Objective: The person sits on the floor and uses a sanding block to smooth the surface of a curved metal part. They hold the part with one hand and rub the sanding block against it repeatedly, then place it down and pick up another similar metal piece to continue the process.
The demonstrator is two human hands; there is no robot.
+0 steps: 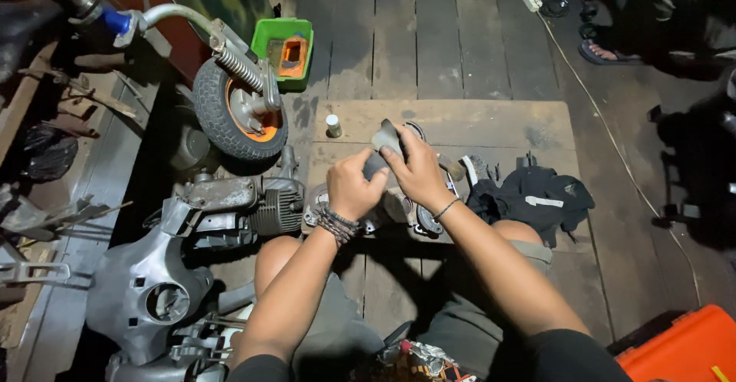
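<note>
A crinkled foil wrapper [418, 355] is lying at the knees; above it the left hand [354, 185] and right hand [416, 169] are closing together around a dull grey, rounded metal part [385, 140], held over the worn wooden board [491, 125] beside a finned engine [272, 212].

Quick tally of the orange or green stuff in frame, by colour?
Orange: 3, the wheel hub, the insert inside the green tray, the case at bottom right.
Green: 1, the green tray.
Total: 4.
Neither the left hand nor the right hand touches any.
</note>
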